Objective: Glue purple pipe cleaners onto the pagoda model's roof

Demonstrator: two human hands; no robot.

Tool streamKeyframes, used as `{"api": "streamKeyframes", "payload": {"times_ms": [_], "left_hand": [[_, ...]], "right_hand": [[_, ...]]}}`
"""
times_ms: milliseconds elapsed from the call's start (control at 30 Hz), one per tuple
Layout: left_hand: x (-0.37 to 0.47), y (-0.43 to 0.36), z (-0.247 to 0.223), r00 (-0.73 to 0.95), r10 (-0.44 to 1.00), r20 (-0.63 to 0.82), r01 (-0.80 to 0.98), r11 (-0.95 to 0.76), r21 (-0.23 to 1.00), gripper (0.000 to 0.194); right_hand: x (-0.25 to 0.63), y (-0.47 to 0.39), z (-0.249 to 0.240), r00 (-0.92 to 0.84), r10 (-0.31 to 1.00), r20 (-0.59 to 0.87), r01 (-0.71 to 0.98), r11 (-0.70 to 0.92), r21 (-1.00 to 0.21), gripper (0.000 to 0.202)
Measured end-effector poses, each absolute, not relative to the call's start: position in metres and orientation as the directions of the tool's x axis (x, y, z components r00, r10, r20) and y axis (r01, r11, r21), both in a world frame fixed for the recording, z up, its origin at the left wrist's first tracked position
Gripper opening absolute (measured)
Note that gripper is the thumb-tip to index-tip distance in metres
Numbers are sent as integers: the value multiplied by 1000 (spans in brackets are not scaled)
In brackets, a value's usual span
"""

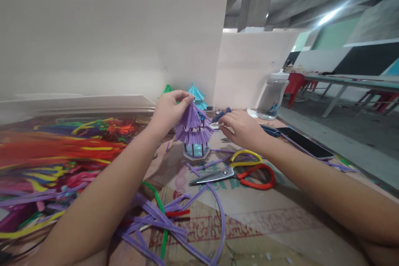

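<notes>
A small purple tiered pagoda model [193, 136] with a light blue lower wall stands upright on the table. My left hand [174, 110] pinches the tip of its pointed purple roof. Just right of the model, my right hand [238, 126] has its fingers closed around a dark blue tool [222, 114], whose tip points at the roof's right side. Scissors [232, 172] with one yellow and one red handle lie in front of the model. Purple strips [174, 224] are scattered nearer to me, with a green strip [160, 203] across them.
Piles of coloured strips [62, 147] cover the left side. Behind the model are a blue pagoda [196, 91] and a green peak [167, 88], backed by white boards [109, 45]. A bottle [272, 95] and a phone [305, 143] sit at the right.
</notes>
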State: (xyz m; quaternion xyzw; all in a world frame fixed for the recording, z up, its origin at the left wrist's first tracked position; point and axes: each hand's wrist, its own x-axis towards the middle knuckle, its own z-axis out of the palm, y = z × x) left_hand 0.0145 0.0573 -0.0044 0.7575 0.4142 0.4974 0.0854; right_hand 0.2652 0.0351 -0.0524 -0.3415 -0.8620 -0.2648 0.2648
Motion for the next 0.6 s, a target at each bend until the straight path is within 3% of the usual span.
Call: {"api": "streamKeyframes", "payload": {"times_ms": [267, 467, 600], "left_hand": [[10, 52, 3, 234, 736, 635, 538, -642, 546, 37], [9, 40, 9, 248, 754, 608, 612, -609, 505, 38], [10, 32, 7, 263, 738, 622, 626, -621, 472, 39]], "right_hand": [[272, 37, -64, -643, 514, 568, 719, 661, 216, 20], [244, -9, -58, -650, 685, 330, 665, 723, -190, 23], [232, -30, -59, -752, 630, 196, 606, 777, -173, 17]]}}
